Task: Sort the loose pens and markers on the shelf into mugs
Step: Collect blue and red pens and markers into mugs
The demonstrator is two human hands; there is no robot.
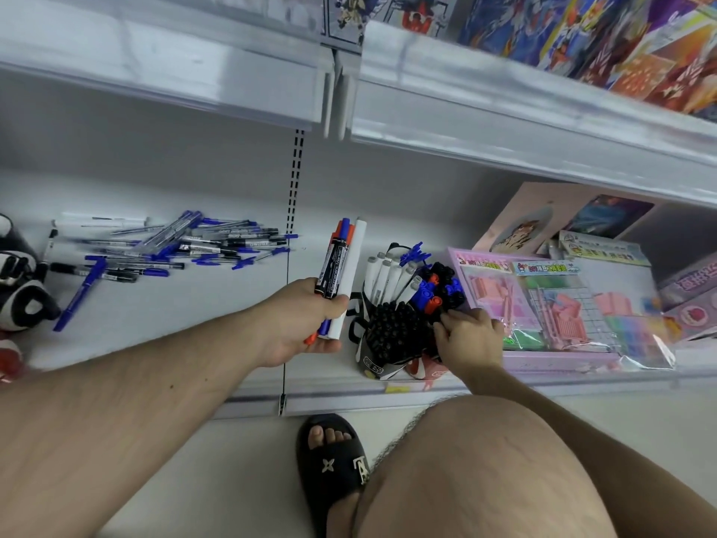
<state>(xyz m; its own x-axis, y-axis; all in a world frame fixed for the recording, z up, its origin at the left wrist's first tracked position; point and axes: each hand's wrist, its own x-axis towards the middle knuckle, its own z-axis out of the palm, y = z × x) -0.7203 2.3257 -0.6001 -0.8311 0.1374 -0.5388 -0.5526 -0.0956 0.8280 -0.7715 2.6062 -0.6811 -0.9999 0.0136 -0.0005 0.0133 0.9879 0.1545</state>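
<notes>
White metal store shelving, two tiers; pale tiled floor [582,413] below. Upper white shelf lip [504,106] carries bright printed posters [605,36]. Lower white shelf [163,316] holds the work. Right end: pink and lilac boxed toy sets in clear plastic [558,304], just beside the mugs. Left edge: black-and-white plush toy [19,289], partly cut off. Loose heap of blue-capped and black pens and markers [167,246] spread flat across the left half of the lower shelf, well apart from the mugs. Cluster of dark mugs [392,335] at shelf front, centre-right, packed upright with black-capped pens, white-barrelled markers and red, blue and black caps; mug count unclear. Left hand [306,324] closed around a bundle of black, white, red and blue markers [341,269], held upright above the shelf. Right hand [471,335] fingers curled down onto the caps in the right-side mug. Black slipper [333,467] on floor.
</notes>
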